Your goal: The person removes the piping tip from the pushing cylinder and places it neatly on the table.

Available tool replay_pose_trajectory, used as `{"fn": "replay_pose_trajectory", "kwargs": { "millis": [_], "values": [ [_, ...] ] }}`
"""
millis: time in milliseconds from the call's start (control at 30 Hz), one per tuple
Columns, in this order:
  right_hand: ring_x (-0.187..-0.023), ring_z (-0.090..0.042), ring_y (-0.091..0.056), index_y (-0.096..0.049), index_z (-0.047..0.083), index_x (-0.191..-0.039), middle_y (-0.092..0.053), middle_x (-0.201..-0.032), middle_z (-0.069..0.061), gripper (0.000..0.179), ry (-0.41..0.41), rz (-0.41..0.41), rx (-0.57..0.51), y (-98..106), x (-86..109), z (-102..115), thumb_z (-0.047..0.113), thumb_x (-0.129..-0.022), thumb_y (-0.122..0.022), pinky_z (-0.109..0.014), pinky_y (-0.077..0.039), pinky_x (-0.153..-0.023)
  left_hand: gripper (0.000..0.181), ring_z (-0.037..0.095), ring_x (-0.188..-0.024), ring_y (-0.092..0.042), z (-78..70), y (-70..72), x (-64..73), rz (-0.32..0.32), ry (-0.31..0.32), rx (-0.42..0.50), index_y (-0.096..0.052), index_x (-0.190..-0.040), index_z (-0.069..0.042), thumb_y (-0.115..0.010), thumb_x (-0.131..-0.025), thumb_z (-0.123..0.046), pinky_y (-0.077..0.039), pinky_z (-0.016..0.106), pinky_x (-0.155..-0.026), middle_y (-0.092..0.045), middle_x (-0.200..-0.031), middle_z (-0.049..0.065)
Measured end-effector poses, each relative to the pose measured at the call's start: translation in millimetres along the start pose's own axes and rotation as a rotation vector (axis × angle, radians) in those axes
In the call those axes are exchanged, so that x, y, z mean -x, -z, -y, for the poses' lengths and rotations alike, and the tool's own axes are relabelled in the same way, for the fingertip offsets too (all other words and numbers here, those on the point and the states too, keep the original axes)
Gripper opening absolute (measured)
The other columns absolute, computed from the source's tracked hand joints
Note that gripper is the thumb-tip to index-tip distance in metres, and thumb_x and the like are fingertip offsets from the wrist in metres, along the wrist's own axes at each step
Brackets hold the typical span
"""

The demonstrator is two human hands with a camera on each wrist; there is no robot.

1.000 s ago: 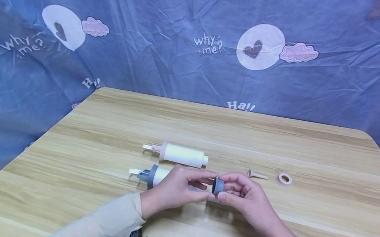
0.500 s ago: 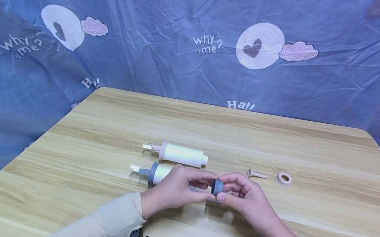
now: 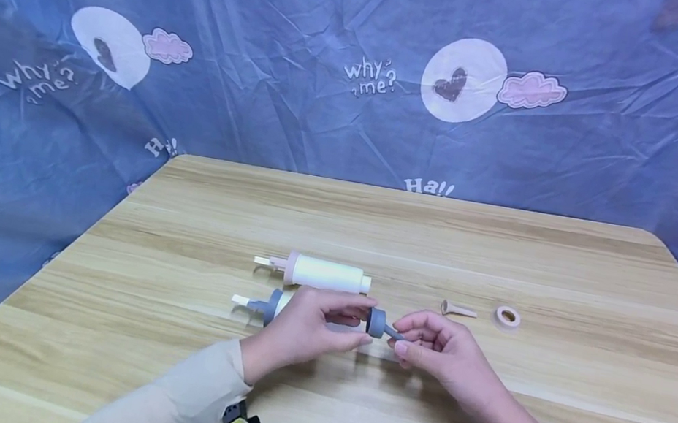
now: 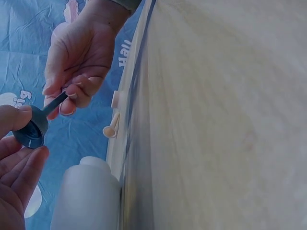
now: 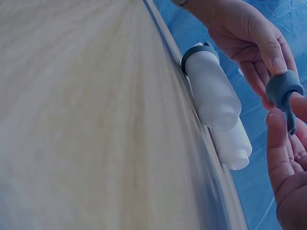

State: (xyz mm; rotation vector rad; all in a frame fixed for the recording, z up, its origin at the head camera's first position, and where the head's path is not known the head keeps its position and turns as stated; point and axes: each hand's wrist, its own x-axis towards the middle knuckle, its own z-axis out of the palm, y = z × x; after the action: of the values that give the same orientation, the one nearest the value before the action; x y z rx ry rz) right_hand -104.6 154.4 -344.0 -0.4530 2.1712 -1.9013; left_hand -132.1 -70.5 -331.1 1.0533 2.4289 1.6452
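Note:
Between my hands is a dark grey-blue cap [image 3: 376, 323] with a thin stem [image 3: 393, 332] sticking out to the right. My left hand [image 3: 311, 319] pinches the cap's rim between thumb and fingers; its hollow side shows in the left wrist view. The stem's end is pinched by my right hand [image 3: 447, 347]. Behind my left hand lies a white squeeze bottle [image 5: 213, 88] with a grey-blue collar [image 3: 273, 307], partly hidden in the head view. Farther back lies a similar white bottle [image 3: 329, 275] with a pink collar [image 3: 291, 267]. Both bottles lie on their sides.
Right of the bottles, a small pale pink funnel-shaped nozzle [image 3: 459, 310] and a pale pink ring [image 3: 518, 319] lie on the wooden table [image 3: 505, 253]. A blue printed cloth [image 3: 302, 109] hangs behind the table's far edge.
My right fingers have slid from the cap's ring to the stem, which now shows. My left hand has shifted slightly left, with the cap now in its pinch.

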Motion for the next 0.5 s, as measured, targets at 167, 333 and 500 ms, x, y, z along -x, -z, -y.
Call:
{"fn": "replay_pose_trajectory", "kwargs": {
  "millis": [167, 333, 500],
  "values": [
    [-0.072, -0.011, -0.061, -0.055, -0.009, -0.103, -0.064, -0.084, -0.018, 0.025, 0.025, 0.012, -0.003, 1.5, -0.1, -1.9, 0.006, -0.085, -0.062, -0.028, -0.054, -0.067, 0.040, 0.023, -0.091, -0.067, -0.1, 3.2, 1.8, -0.012, 0.030, -0.011, -0.064, -0.115, -0.002, -0.074, -0.077, -0.008, -0.051, 0.018, -0.080, -0.066, -0.109, 0.014],
    [-0.069, -0.011, -0.060, -0.057, -0.008, -0.100, -0.064, -0.078, -0.007, 0.020, 0.051, -0.002, 0.025, 1.4, -0.8, -0.5, 0.006, -0.086, -0.061, -0.027, -0.053, -0.064, 0.040, 0.021, -0.092, -0.067, 0.3, 6.0, 3.9, -0.011, 0.045, -0.005, -0.064, -0.116, -0.004, -0.074, -0.077, -0.008, -0.051, 0.019, -0.081, -0.067, -0.109, 0.013],
    [-0.068, -0.012, -0.058, -0.059, -0.008, -0.099, -0.062, -0.076, -0.001, 0.020, 0.060, -0.064, 0.052, 0.6, -0.9, 2.2, 0.007, -0.086, -0.062, -0.027, -0.051, -0.062, 0.040, 0.024, -0.093, -0.067, 1.7, 7.2, 5.3, -0.003, 0.049, -0.004, -0.064, -0.116, -0.002, -0.074, -0.077, -0.007, -0.050, 0.019, -0.081, -0.067, -0.107, 0.014]
  ]
}}
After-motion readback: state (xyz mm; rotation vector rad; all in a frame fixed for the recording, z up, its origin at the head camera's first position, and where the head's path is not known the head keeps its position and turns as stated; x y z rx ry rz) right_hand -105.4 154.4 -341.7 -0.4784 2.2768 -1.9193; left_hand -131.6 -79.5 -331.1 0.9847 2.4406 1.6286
